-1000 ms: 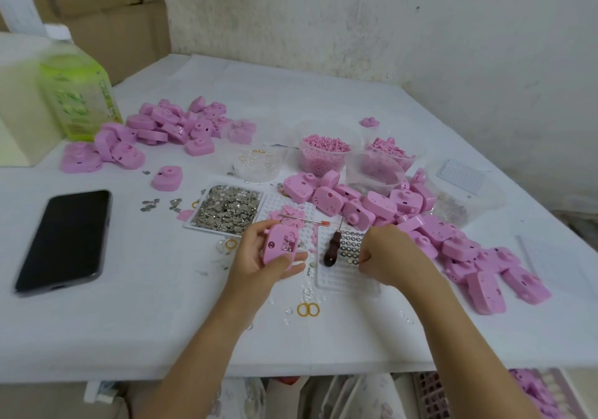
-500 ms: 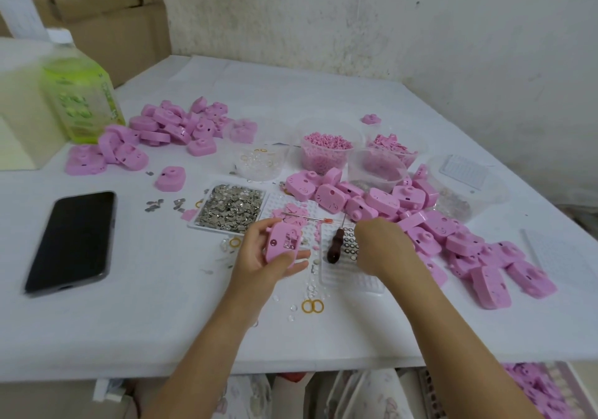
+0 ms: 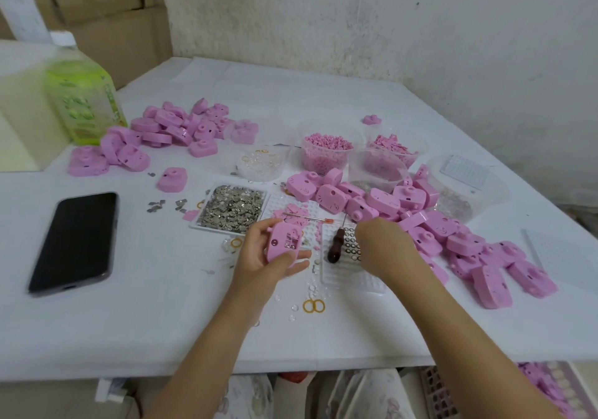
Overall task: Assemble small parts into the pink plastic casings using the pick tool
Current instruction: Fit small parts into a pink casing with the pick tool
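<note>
- I see the left hand (image 3: 259, 256) near the middle of the table (image 3: 161, 321), toward its 6 o'clock edge. The thumb lies along the near side of a pink casing (image 3: 283, 245) and the fingers curl behind it, so it grips the casing, tilted, with the open side facing me.
- Small metal parts show in the casing's square window.
- The right hand (image 3: 385, 247) is at 3 o'clock of the casing, with its back to the camera and its fingers turned down onto the white tray (image 3: 349, 276).
- Those fingers are hidden, so I cannot tell whether they pinch anything.
- The pick tool (image 3: 335, 245), with a dark wooden handle, lies on the white tray between the two hands. Its metal point aims toward 12 o'clock, and neither hand grips it.
- Small rings sit in the tray's pockets just beside the handle, at its 3 o'clock.
- A thin red-tipped rod (image 3: 307, 217) lies crosswise at 12 o'clock of the held casing.
- A flat dish of metal bits (image 3: 231, 208) sits at 11 o'clock of the left hand.
- A loose right pile (image 3: 420, 221) of casings spreads from 12 to 4 o'clock of the right hand.
- A left pile (image 3: 168, 127) lies at the table's 10 o'clock, next to a green bottle (image 3: 82, 101).
- A clear tub of pink pellets (image 3: 326, 150) stands at the table's 12 o'clock, with a tub of clear beads (image 3: 259, 159) at its 9 o'clock.
- A phone (image 3: 76, 240) lies face up with a dark screen at 9 o'clock of the left hand, well apart.
- Two yellow rings (image 3: 313, 306) touch each other at 6 o'clock of the white tray.
</note>
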